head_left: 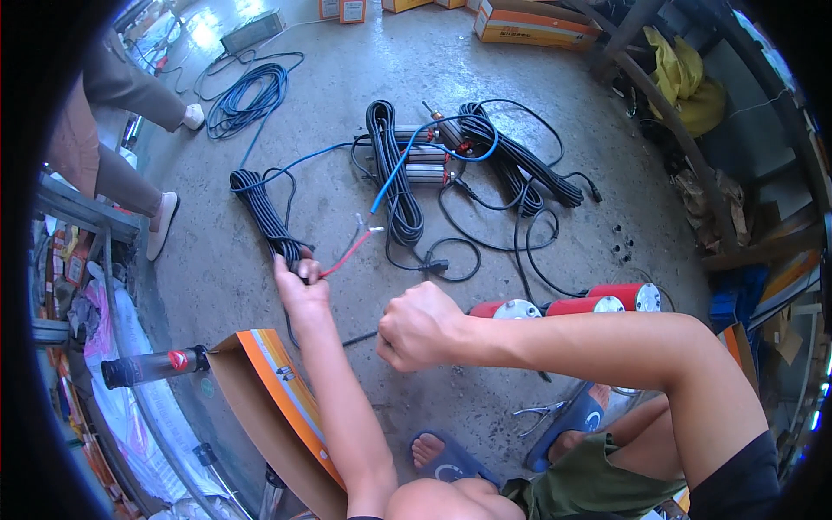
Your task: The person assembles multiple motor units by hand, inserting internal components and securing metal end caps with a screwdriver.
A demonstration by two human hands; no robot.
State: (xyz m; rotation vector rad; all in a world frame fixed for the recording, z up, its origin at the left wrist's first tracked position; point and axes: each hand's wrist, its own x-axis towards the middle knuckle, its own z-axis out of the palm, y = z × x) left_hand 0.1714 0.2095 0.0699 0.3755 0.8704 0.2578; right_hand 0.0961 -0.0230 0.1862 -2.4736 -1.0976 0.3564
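My left hand (303,284) is closed around the lower end of a coiled black cable bundle (264,212), which lies stretched away from me on the floor. A red wire (348,253) with a pale terminal at its tip sticks out to the right of that hand. My right hand (420,328) is a fist in front of me, to the right of the left hand. A black cable (360,337) runs up to the fist; whether the fingers grip it is hidden. Farther off lies another coiled black cable (394,178) beside several silver cylinders (426,173).
Red cylinders (585,305) with metal ends lie beyond my right forearm. Pliers (539,412) are beside my sandalled foot. An open orange carton (282,390) stands left of my left forearm. Blue cable (251,100) lies at far left near another person's shoe (163,225).
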